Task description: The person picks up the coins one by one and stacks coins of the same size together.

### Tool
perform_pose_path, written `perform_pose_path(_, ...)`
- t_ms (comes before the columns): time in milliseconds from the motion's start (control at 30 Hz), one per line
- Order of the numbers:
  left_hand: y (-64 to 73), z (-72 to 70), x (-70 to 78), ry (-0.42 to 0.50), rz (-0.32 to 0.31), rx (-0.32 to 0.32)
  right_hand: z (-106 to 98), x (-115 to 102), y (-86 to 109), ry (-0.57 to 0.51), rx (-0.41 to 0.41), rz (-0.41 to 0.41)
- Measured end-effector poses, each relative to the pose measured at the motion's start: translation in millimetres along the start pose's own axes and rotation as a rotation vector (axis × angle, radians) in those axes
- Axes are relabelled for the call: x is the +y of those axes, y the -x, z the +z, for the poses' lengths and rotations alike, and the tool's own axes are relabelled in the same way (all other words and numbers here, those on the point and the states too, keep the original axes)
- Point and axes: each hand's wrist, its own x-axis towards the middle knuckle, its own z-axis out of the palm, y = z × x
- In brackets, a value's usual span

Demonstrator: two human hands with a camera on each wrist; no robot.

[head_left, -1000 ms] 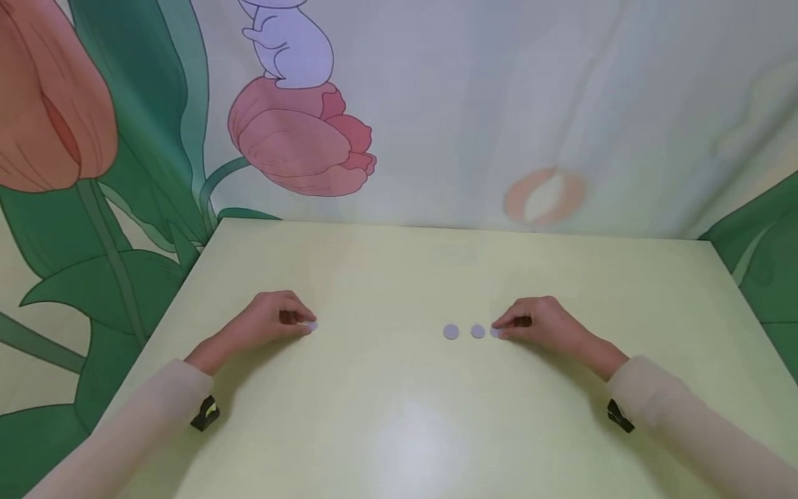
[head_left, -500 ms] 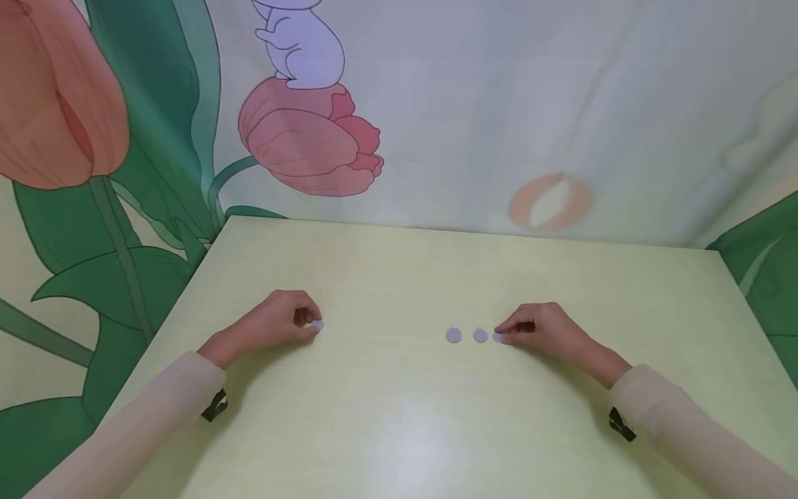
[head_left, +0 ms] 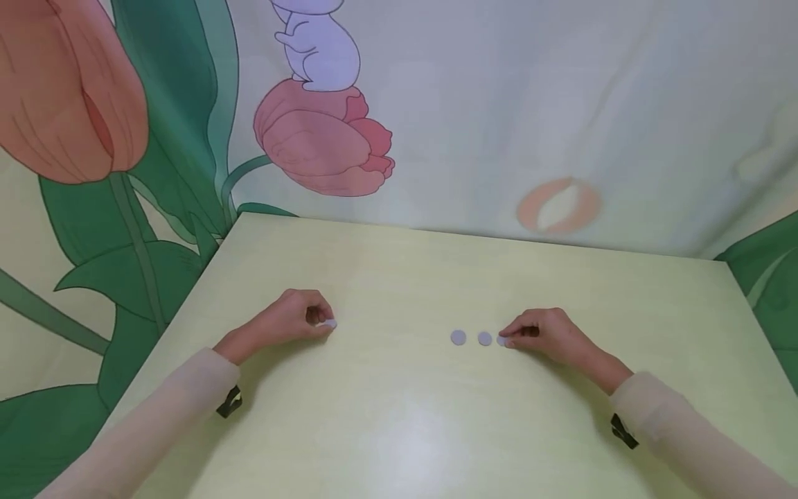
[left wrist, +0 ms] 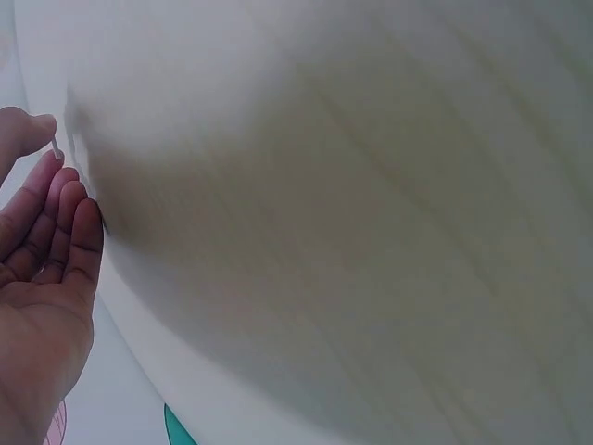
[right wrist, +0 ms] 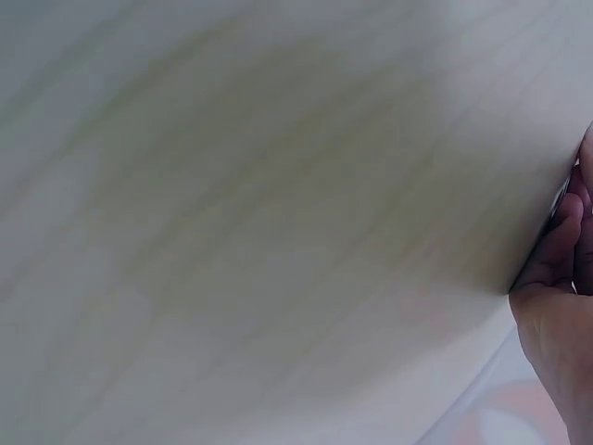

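Observation:
On the left of the table, my left hand (head_left: 296, 317) pinches a small pale round disc (head_left: 331, 324) between thumb and fingers. In the left wrist view the disc (left wrist: 56, 148) shows edge-on as a thin sliver at the thumb tip. Farther right, my right hand (head_left: 548, 334) pinches the edge of another pale disc (head_left: 502, 341) low at the tabletop, with thumb and fingers partly covering it. Two more discs, a left one (head_left: 458, 337) and a middle one (head_left: 485, 338), lie flat beside it in a row. The right wrist view mostly hides the held disc behind the fingers.
The light wood-look table (head_left: 399, 402) spreads under both hands. Behind its back edge hangs a cloth (head_left: 461, 125) printed with tulips and a white animal. A black strap (head_left: 230, 402) hangs by the left sleeve, another strap (head_left: 623, 431) by the right.
The head view has shifted, so the table and hands sit farther right in it. My left hand keeps its disc and appears slightly nearer the row. My right hand stays at the same disc.

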Motion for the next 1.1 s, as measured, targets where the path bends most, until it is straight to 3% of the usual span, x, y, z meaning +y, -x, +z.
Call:
perform_pose_path(200,-3.1,1.7,1.6,0.005,-0.027,0.0,-1,-1,1.9,0.004,0.018,-0.021)
perform_pose_path(567,-13.9,5.3,19.3,0.058,0.031,0.057,-3,1,2.2,0.025,0.027,-0.005)
perform_pose_path(900,-28.0,9.3,40.7,0.072,0.046,0.06,-3,6,3.4,0.01,0.02,-0.009)
perform_pose_path(1100,-40.9,14.4,52.0,0.1,0.1,0.043,-3,5,1.3,0.027,0.021,-0.026)
